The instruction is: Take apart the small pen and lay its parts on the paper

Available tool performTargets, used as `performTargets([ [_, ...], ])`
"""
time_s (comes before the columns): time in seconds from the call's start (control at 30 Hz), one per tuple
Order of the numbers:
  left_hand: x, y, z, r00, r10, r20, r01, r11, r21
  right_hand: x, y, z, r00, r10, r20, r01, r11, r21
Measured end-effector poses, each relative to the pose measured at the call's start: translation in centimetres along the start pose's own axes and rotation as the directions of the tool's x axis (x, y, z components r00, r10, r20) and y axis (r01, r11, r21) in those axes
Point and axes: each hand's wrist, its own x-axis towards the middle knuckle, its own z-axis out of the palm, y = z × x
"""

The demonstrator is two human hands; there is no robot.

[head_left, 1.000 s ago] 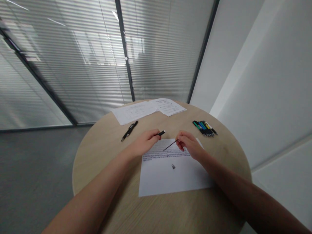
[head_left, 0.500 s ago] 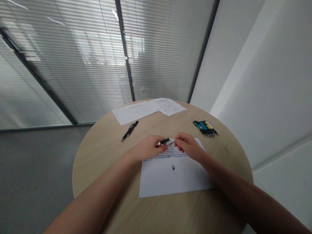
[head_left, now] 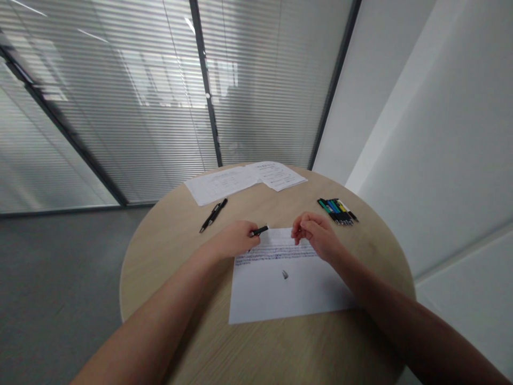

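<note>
My left hand (head_left: pixel 239 238) is closed around a black pen (head_left: pixel 259 231), whose barrel sticks out to the right past the fingers. A thin dark tip (head_left: pixel 249 250) shows just below that hand. To the right, my right hand (head_left: pixel 315 234) hovers over the top of a sheet of paper (head_left: pixel 260 299), apart from the pen. Its fingers are curled together, and whatever they may hold is too small to make out. Small silvery pen parts (head_left: pixel 285 274) lie on the sheet, below the lines of writing.
Two black pens (head_left: pixel 214 215) lie on the round wooden table (head_left: pixel 160 256) at the left. A row of several coloured pens (head_left: pixel 337 212) lies at the right. Printed papers (head_left: pixel 224 184) rest near the far edge, before the glass partition with blinds (head_left: pixel 260 107).
My hands have moved apart; the left has shifted slightly left with the pen, the right slightly right and up. The thin dark rod that spanned between them no longer shows there.
</note>
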Motion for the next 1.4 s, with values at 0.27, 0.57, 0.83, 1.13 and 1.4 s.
performTargets([
  [0.27, -0.9, 0.5, -0.3, 0.974, -0.149, 0.169, 0.136, 0.987, 0.089, -0.1, 0.4, 0.6, 0.964, 0.249, 0.096, -0.223, 0.95, -0.22],
  [0.57, -1.7, 1.6, -0.2, 0.963, -0.172, 0.206, 0.146, 0.98, 0.138, 0.1, 1.3, 0.1, 0.981, 0.195, 0.01, -0.171, 0.886, -0.432],
  [0.83, -0.7, 0.5, 0.0, 0.971, -0.209, 0.114, 0.175, 0.951, 0.255, 0.2, 1.1, 0.2, 0.991, 0.137, -0.006, -0.124, 0.879, -0.46],
  [1.13, -0.2, 0.0, 0.8, 0.97, -0.208, 0.124, 0.155, 0.926, 0.343, 0.3, 1.5, 0.2, 0.987, 0.155, 0.032, -0.124, 0.883, -0.453],
  [1.4, -0.1, 0.2, 0.6, 0.953, -0.255, 0.162, 0.178, 0.907, 0.381, 0.5, 2.2, 0.5, 0.962, 0.272, 0.001, -0.233, 0.827, -0.512],
])
